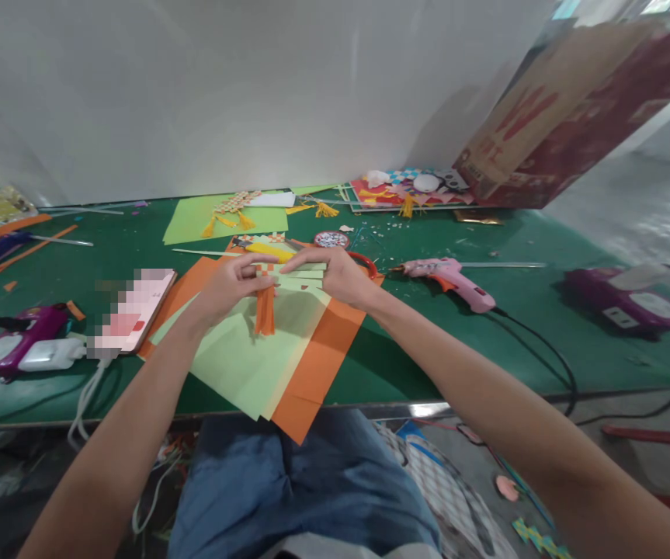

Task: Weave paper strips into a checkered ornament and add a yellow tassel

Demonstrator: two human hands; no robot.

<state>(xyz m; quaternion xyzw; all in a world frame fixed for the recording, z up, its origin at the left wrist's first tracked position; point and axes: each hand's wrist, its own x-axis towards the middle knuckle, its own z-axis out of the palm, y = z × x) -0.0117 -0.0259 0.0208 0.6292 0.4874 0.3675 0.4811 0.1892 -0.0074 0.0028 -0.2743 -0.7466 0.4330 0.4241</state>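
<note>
My left hand (233,283) is closed, pinching a small weave of orange and pale green paper strips (265,270) between thumb and fingers. Loose orange strips (265,312) hang down from the weave. Pale green strip ends (310,275) stick out to the right, into my right hand (343,276), which is closed on them with its index finger reaching over to the weave. Below both hands lie pale green paper sheets (241,353) on top of orange sheets (317,357), whose corner overhangs the table edge.
A pink glue gun (451,283) with a black cord lies on the green table (416,349) at right. At left are a phone (142,314) and a purple power socket (26,338). Woven pieces with yellow tassels (235,206) lie behind. A paper bag (579,109) stands back right.
</note>
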